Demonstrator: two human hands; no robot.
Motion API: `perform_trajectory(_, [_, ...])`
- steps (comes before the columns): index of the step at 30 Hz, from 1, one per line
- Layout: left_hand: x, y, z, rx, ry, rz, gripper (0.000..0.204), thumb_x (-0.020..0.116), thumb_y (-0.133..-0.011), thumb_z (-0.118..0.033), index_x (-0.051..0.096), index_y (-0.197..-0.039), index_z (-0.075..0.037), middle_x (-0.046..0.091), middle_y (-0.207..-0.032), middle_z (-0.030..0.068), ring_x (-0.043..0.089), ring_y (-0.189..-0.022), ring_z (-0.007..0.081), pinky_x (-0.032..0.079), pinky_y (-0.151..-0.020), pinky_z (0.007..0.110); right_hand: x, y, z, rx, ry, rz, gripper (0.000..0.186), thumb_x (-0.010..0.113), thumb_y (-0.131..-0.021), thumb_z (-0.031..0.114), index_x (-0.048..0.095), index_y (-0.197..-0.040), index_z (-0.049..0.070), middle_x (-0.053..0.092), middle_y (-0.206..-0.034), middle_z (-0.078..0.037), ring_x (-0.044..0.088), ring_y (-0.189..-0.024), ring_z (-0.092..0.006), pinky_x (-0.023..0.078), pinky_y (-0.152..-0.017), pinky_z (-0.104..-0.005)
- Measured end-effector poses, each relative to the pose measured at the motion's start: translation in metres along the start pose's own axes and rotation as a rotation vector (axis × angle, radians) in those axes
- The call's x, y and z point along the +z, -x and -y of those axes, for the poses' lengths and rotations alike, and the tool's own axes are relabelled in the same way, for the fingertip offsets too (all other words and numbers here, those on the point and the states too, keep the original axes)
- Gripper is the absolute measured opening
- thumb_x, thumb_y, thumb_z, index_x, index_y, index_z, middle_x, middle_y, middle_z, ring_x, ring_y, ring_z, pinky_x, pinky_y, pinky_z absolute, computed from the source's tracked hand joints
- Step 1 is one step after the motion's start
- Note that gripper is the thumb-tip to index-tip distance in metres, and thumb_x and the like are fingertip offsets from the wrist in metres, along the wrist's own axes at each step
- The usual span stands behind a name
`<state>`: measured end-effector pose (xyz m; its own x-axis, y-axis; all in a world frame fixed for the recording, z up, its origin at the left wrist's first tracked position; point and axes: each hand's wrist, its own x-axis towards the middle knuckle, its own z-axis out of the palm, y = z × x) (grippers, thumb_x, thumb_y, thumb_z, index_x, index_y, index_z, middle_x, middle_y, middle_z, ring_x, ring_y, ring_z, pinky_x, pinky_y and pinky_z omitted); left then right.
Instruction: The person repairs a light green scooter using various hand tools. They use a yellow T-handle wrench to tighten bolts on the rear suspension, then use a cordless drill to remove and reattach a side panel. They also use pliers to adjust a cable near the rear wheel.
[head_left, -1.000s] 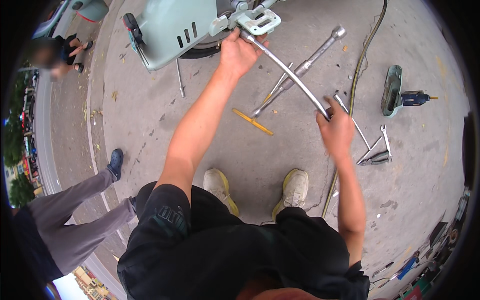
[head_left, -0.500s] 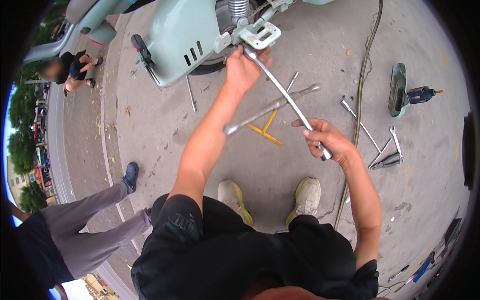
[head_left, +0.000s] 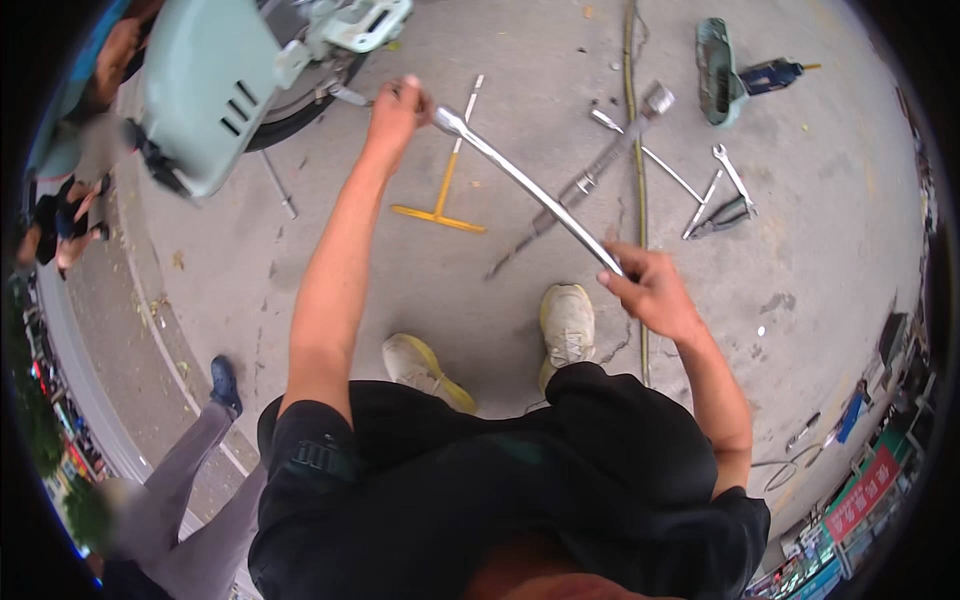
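Observation:
My right hand (head_left: 655, 295) grips the lower end of one bar of a silver four-way lug wrench (head_left: 535, 198), held above the pavement. Its crossing bar (head_left: 600, 168) looks smeared by motion. By the socket at the wrench's upper end, my left hand (head_left: 398, 118) has its fingers curled together; whatever is in them cannot be made out. Beyond that hand is the pale green scooter (head_left: 215, 90) with its dark rear tyre (head_left: 300, 125). A yellow T-handle wrench (head_left: 440, 218) lies on the ground between my arms.
A hose (head_left: 641, 200) runs along the pavement on the right. Past it lie a long socket bar (head_left: 672, 172), an open-end wrench (head_left: 737, 175), pliers (head_left: 722, 215), a green cover (head_left: 715, 75) and a dark blue power tool (head_left: 770, 76). At left, a person's leg (head_left: 190, 455) stands close.
The lug wrench has come away from the scooter's wheel area and its crossing bar has turned. My left hand has drawn back from the wheel. The whole view has swung to the right.

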<state>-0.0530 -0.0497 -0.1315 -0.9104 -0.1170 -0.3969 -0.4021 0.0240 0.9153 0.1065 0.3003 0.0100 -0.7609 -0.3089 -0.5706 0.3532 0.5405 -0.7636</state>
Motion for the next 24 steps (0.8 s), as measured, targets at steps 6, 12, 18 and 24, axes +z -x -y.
perform_trajectory(6, [0.085,-0.003,0.046,0.390,-1.374,0.267,0.041,0.077,-0.081,-0.038,0.068,-0.096,-0.001,0.070,-0.086,0.0171,0.069,-0.086,0.0364,0.055,-0.076,0.045,0.001,0.052,-0.101,0.277,-0.462,-0.078,0.034,0.068,-0.093,0.009,0.063,-0.124,-0.003,0.051,-0.060,0.005,0.043,-0.042,-0.0042,0.033,-0.040,-0.0226])
perform_trajectory(12, [0.131,-0.036,0.026,0.485,-1.596,0.493,0.041,0.080,-0.078,-0.037,0.072,-0.096,-0.002,0.071,-0.101,0.0170,0.069,-0.098,0.0341,0.056,-0.083,0.042,0.001,0.037,-0.158,0.291,-0.280,-0.123,0.030,0.068,-0.092,0.007,0.065,-0.120,-0.003,0.052,-0.062,0.005,0.043,-0.048,-0.0030,0.035,-0.043,-0.0230])
perform_trajectory(18, [0.112,-0.061,0.032,0.542,-1.366,0.611,0.048,0.081,-0.076,-0.036,0.063,-0.101,0.000,0.069,-0.097,0.0193,0.066,-0.097,0.0379,0.053,-0.082,0.045,-0.014,0.012,-0.172,0.057,0.045,0.087,0.030,0.068,-0.086,0.010,0.067,-0.114,0.000,0.051,-0.063,-0.015,0.047,-0.054,-0.0191,0.044,-0.057,-0.0370])
perform_trajectory(24, [0.066,-0.017,0.020,0.394,-1.237,0.427,0.038,0.068,-0.089,-0.034,0.061,-0.110,-0.002,0.068,-0.106,0.0192,0.064,-0.101,0.0381,0.052,-0.087,0.046,0.032,-0.033,-0.153,-0.038,0.131,0.326,0.029,0.068,-0.084,0.015,0.068,-0.112,0.005,0.059,-0.071,-0.021,0.057,-0.061,-0.0333,0.049,-0.064,-0.0409])
